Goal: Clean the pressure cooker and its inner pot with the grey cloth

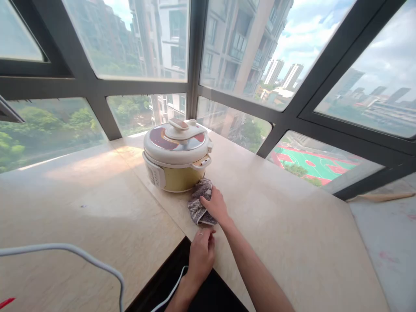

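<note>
Right hand [216, 204] pinches crumpled, fuzzy cloth [196, 209]; left hand [202, 252] curls inward, its hold unclear.

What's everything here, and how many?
Window frames: several, dark grey, behind
Ledge: one, cream, below the frames
Cooker: one, white and gold, on the ledge
Cloth: one, greyish, at the cooker's base
Buildings: several, pale, outside
Trees: many, green, outside
Sky: one, cloudy blue, outside
Sports court: one, green and red, outside
Cord: two stretches, white, near the bottom
Dark surface: one, black, bottom
Red tip: one, red, lower left
Left hand: one, bare, below the cloth
Right hand: one, bare, gripping the cloth
</note>
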A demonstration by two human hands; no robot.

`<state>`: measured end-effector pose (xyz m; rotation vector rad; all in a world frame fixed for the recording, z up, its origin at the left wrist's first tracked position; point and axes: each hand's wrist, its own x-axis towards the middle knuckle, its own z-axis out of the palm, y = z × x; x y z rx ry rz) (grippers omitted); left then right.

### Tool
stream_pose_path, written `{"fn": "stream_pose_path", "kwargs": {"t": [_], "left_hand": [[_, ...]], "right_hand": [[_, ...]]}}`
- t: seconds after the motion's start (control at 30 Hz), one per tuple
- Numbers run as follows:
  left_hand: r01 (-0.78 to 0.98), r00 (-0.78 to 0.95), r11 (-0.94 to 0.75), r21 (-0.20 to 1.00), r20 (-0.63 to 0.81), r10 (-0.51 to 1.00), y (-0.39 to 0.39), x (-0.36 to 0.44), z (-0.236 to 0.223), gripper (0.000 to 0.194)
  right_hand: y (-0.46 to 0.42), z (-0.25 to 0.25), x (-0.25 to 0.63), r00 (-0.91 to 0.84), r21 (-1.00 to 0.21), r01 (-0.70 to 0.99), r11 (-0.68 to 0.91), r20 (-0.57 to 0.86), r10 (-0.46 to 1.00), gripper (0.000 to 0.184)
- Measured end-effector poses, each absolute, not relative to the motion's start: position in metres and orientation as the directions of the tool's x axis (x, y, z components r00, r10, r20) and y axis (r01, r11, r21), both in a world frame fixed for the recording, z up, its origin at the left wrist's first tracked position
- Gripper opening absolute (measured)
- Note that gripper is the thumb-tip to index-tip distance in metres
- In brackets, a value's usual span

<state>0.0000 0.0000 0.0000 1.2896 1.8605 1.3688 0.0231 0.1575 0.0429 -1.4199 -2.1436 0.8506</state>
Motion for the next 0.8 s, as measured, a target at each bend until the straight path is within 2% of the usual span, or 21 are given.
{"fn": "stream_pose_path", "kwargs": {"t": [0.1, 0.23, 0.33, 0.47, 0.63, 0.8], "left_hand": [[0.532, -0.318, 0.035, 0.846, 0.161, 0.934, 0.001, -0.004, 0.002, 0.024], [0.571, -0.289, 0.032, 0.82, 0.164, 0.943, 0.002, -0.007, 0.003, 0.02], [0.592, -0.275, 0.008, 0.806, 0.193, 0.942, 0.002, -0.005, 0.0, 0.021], [0.6, -0.276, 0.007, 0.8, 0.199, 0.94, 0.004, -0.002, -0.002, 0.024], [0.569, -0.291, 0.066, 0.82, 0.126, 0.949, 0.011, 0.007, -0.002, 0.031], [0.539, -0.162, 0.026, 0.842, 0.073, 0.984, 0.024, 0.039, -0.001, 0.037]], "right_hand": [[0.158, 0.04, 0.032, -0.363, -0.736, 0.618, 0.277, 0.045, 0.931, 0.048], [0.161, 0.033, 0.076, -0.314, -0.828, 0.512, 0.227, 0.066, 0.947, 0.045], [0.159, 0.027, 0.127, -0.221, -0.849, 0.502, 0.165, 0.059, 0.973, 0.042], [0.147, 0.02, 0.21, -0.043, -0.832, 0.548, 0.083, 0.072, 0.997, 0.039], [0.111, 0.017, 0.327, 0.182, -0.794, 0.606, -0.043, 0.085, 0.98, 0.037], [0.074, 0.029, 0.431, 0.378, -0.702, 0.685, -0.197, 0.111, 0.919, 0.034]]}}
